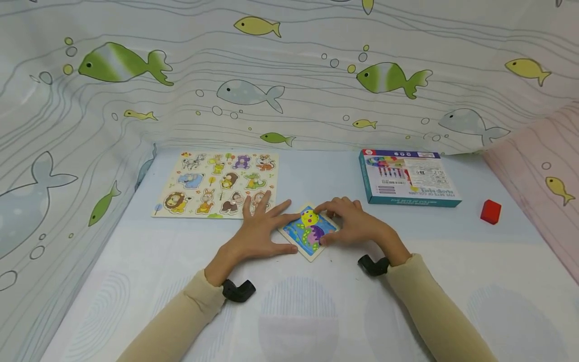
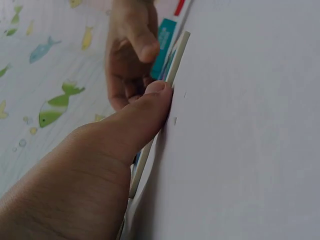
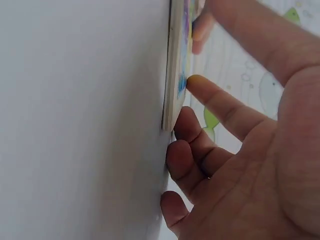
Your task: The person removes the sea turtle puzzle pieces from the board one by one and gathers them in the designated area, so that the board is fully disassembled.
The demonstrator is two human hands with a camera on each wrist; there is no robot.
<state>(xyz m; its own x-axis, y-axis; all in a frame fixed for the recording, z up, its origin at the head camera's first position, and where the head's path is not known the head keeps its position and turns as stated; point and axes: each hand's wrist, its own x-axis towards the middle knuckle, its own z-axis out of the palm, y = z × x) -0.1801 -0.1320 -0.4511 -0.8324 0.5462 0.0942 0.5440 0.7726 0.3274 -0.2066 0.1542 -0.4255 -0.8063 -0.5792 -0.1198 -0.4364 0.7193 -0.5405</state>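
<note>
From where I stand, the small picture board lies flat on the table right between the two hands, turned like a diamond, one corner aimed at the person and the opposite one away. Its sides look about equal; the turtle printed on it runs lengthwise roughly from far corner to near, its yellow head pointing away from the person and its purple shell towards the right corner. The left hand is on the board's left, fingers spread wide and unclenched, thumb touching the near left edge and forefinger reaching the far left one. The right hand arches over the right side, forefinger bent to touch the far right edge, thumb beside the purple shell; the thumb blurs in the right wrist view, so I can't tell whether this hand actually pinches the board. Just beyond the left fingers lies the animal board, which they partly overlap from above. Beyond the right hand sits a teal-sided box, with a red block farther right.
</note>
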